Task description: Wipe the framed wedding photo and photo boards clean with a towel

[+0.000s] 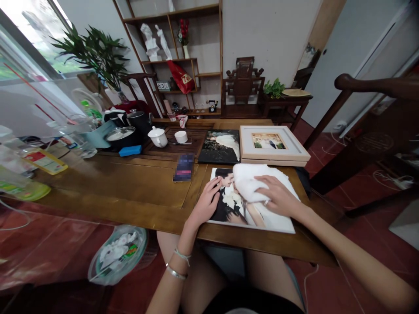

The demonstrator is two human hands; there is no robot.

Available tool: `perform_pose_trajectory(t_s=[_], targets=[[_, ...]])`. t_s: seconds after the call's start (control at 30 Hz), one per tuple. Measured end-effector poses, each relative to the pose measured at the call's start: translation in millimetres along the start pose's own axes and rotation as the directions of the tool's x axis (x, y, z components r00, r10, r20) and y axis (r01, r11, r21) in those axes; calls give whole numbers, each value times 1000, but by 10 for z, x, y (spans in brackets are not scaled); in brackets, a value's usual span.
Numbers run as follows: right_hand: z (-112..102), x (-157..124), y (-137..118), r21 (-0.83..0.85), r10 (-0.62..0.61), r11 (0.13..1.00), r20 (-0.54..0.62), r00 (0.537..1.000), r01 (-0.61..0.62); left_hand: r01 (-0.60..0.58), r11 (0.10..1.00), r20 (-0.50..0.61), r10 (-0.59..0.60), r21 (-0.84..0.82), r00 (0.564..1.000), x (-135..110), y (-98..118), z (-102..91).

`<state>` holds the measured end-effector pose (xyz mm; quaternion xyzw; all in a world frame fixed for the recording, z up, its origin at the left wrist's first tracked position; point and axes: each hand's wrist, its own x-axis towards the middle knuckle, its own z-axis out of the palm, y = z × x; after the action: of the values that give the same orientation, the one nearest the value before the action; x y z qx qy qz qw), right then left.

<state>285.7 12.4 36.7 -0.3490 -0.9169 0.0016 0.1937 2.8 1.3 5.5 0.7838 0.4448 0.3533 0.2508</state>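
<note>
Right of the frame's centre, a photo (233,200) lies flat on the wooden tabletop (153,187), near its front edge. The left hand (209,201) rests on the photo's left side, its fingers stretched out and gripping nothing (a silver bracelet (176,272) circles that wrist). The right hand (277,194) presses a bunched white cloth (249,182) onto the upper part of the photo, its fingers curled over the cloth and gripping it. Just above in the frame, a dark picture (218,150) lies beside a pale frame (245,152). A phone (183,168) lies near the centre; farther left sits a blue sponge (130,151). A bin (143,244) with crumpled tissues (116,249) stands at lower left.
</note>
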Motion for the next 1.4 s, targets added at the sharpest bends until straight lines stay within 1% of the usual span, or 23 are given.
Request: perform_pose_trajectory(t_s=[0.07,0.1,0.17,0.23,0.3,0.37,0.4,0.47,0.53,0.63,0.7,0.77,0.83,0.97,1.03,1.07,1.1,1.17,1.3,1.37,1.4], targets=[[16,87,51,-17,80,997,-30,996,-81,-5,1000,-4,5,-1,1000,-4,-10,6],[26,113,9,-23,104,994,-33,994,-104,-1,1000,-4,1,-3,1000,-5,-13,7],[41,110,-211,-30,109,994,-7,994,-109,17,1000,1,-17,-10,1000,-3,-13,5],[37,35,-547,-13,52,999,60,997,-51,34,999,14,-34,-28,999,8,-17,-7],[7,-69,-869,45,-57,998,150,987,50,38,997,27,-36,-61,999,25,-28,-25],[-38,-142,-1047,97,-128,989,197,972,111,31,995,33,-28,-90,999,44,-43,-42],[-58,-152,-1058,118,-142,986,202,969,120,28,995,28,-25,-95,999,52,-50,-47],[-77,-114,-928,143,-124,985,194,973,97,23,996,6,-22,-83,1000,61,-56,-48],[-61,-13,-663,124,-60,991,151,987,42,15,998,-23,-17,-57,1000,59,-53,-38],[9,165,-266,45,69,996,33,997,-70,-9,999,-57,7,-35,998,47,-40,-20],[62,238,-133,13,119,993,-31,992,-119,-14,999,-60,13,-30,998,43,-33,-15],[107,246,-136,-11,107,994,-57,993,-107,-7,1000,-51,6,-28,999,45,-32,-16],[137,195,-246,-29,39,999,-46,998,-40,2,1000,-44,-3,-25,999,52,-34,-17],[131,30,-546,1,-117,993,45,992,117,-6,1000,-36,5,-22,999,63,-42,-12],[94,-19,-612,26,-162,987,84,983,160,-15,1000,-26,14,-18,1000,62,-48,-6],[71,-28,-603,41,-173,985,95,980,170,-18,1000,-24,17,-14,1000,60,-51,-3],[49,-25,-564,54,-173,984,98,980,168,-20,1000,-24,20,-11,1000,56,-56,1],[15,10,-410,56,-132,990,87,987,128,-24,1000,-32,23,-9,999,46,-66,9],[9,126,-45,-22,30,999,18,999,-30,-36,999,-53,35,-29,998,28,-77,17],[28,153,-30,-36,80,996,-13,997,-81,-27,999,-53,25,-46,998,25,-78,11],[39,147,-95,-33,89,995,-23,996,-89,-16,998,-47,14,-55,999,26,-78,6]])
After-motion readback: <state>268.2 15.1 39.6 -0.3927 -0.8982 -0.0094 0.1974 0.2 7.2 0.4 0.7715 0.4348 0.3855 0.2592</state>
